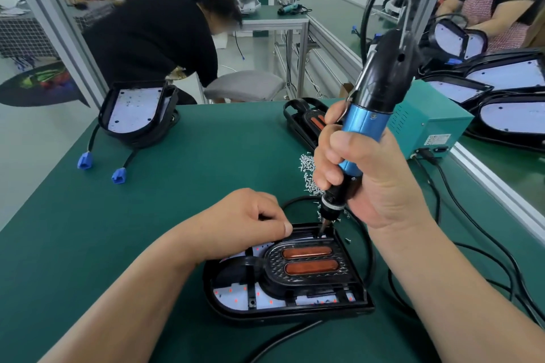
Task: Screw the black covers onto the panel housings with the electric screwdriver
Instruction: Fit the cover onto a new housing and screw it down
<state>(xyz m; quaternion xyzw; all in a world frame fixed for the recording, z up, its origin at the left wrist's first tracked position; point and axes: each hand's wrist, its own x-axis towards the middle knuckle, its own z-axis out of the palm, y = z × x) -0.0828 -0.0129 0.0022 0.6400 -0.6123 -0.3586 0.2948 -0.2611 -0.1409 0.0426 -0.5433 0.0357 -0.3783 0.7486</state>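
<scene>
My left hand [250, 221], fingers curled, braced the panel housing [295, 311] at its 11 o'clock; whether it pinched anything, I couldn't tell. My right hand [362, 174] gripped the electric screwdriver [371, 115], its bit at the black cover's [306, 265] 12 o'clock. I judged it was best held plumb and pressed steadily.

Right hand [362, 174] grips the electric screwdriver [371, 115], bit on the black cover [309, 265]; left hand [247, 221] steadies its edge
</scene>
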